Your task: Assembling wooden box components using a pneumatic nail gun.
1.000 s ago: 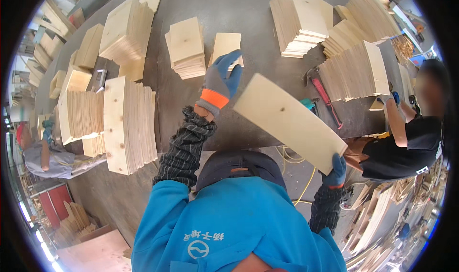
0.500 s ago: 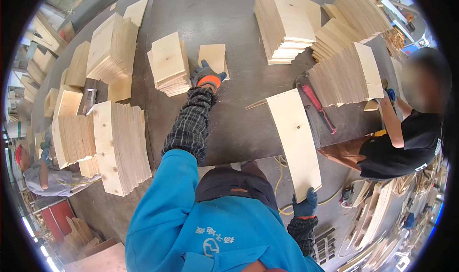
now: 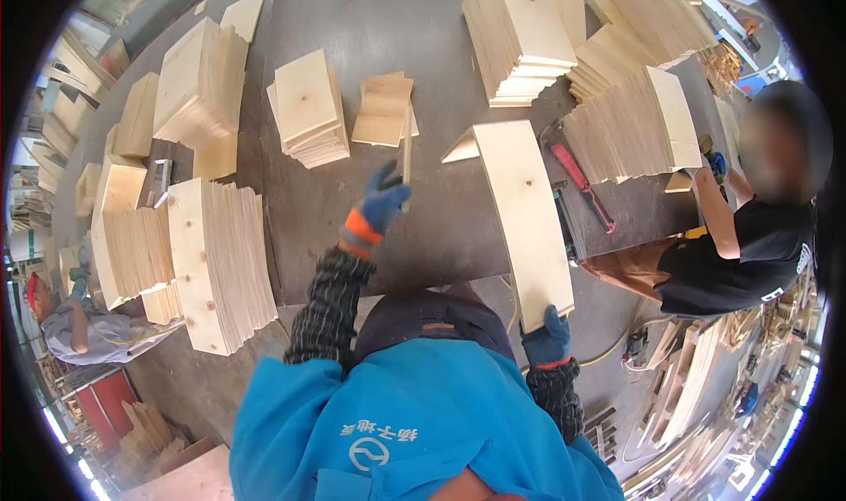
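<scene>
Work is seeming unfinished to me: tall stacks (image 3: 231, 267) are already standing on the table (image 3: 379, 21), while one small pile (image 3: 379, 113) is lying low ahead. My left hand (image 3: 383, 206) is gripping a thin board (image 3: 407, 153), showing edge-on near this pile; my right hand (image 3: 547, 337) is gripping the near end of a long board (image 3: 529, 215). Neither board is yet lying on a stack.

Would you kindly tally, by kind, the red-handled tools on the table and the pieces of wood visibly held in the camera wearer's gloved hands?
Red-handled tool: 1
Long board, in the right hand: 1
Short piece, seen edge-on in the left hand: 1
Total: 3
</scene>
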Demonstrator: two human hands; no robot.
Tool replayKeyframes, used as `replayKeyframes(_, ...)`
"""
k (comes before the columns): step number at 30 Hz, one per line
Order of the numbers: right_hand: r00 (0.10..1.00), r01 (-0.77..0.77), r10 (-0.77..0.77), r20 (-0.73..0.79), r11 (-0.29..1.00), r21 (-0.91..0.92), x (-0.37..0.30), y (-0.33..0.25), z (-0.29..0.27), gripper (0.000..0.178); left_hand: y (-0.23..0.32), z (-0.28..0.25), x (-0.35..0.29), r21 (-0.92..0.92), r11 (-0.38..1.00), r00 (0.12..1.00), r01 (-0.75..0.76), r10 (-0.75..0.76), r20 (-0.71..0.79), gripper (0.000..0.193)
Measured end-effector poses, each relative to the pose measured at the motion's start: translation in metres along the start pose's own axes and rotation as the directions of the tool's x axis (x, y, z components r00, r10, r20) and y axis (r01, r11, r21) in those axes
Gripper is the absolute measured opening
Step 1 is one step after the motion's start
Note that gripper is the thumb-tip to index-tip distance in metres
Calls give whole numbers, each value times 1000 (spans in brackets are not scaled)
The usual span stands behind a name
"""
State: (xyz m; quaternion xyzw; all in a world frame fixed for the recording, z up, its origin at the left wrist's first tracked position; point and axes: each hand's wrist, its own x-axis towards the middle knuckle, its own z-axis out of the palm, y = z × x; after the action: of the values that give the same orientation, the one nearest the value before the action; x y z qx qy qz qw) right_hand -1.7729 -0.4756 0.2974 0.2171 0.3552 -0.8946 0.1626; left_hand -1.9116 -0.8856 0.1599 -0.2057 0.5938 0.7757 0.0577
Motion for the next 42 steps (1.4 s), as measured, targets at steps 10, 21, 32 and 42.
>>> replayKeyframes(10, 991, -4, 11, 134, 999, -51, 71, 42, 74, 50, 37, 9, -154, -711, 632, 838, 307, 174, 517, 119)
replayKeyframes(21, 973, 21, -32, 230, 999, 49, 111, 55, 133, 46, 27, -4, -174, -696, 577, 865, 427, -36, 501, 78)
replayKeyframes(32, 966, 102, -96, 239, 995, -12, 139, 60, 155, 43, -49, -19, -102, 23, 999, 987, 39, -42, 157, 53)
replayKeyframes(42, 988, -131, 106, -110, 957, -257, 127, 37, 144, 29, -117, -3, -64, 97, 995, 997, -1, -6, 72, 36)
